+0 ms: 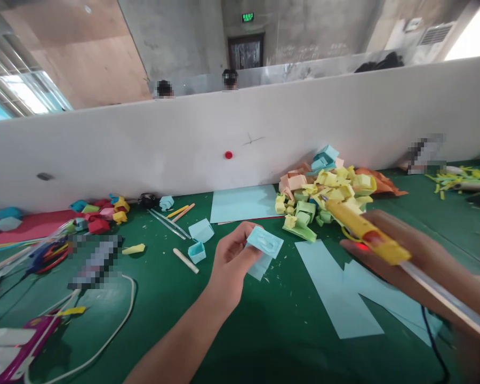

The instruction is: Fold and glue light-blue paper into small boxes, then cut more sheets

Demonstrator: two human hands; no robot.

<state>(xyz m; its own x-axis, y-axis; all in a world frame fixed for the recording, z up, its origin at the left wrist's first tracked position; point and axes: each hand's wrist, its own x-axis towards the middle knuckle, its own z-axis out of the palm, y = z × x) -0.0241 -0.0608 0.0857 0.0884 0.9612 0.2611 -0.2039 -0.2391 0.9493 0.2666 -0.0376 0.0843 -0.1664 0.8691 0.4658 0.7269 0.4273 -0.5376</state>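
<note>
Between the thumb and fingers of my left hand [234, 258] is a small folded light-blue paper piece [266, 241], with a shiny clear smear of glue on its upper face. To the right, my right hand [408, 256] is wrapped round a yellow hot glue gun [366, 229], a clear glue stick [444, 296] running out of its back end. The gun's nozzle points toward the paper pile and is apart from the blue piece. Long light-blue paper strips [340, 293] lie on the table under and beside my right hand. A small blue paper box [197, 252] stands left of my left hand.
A pile of yellow, green and pink folded papers [336, 186] rests against the white partition [176, 144]. Light-blue sheets [244, 204] lie at the back. Left are a phone [96, 261], a white cable [130, 306], a wooden stick [186, 261] and coloured paper shapes [100, 224].
</note>
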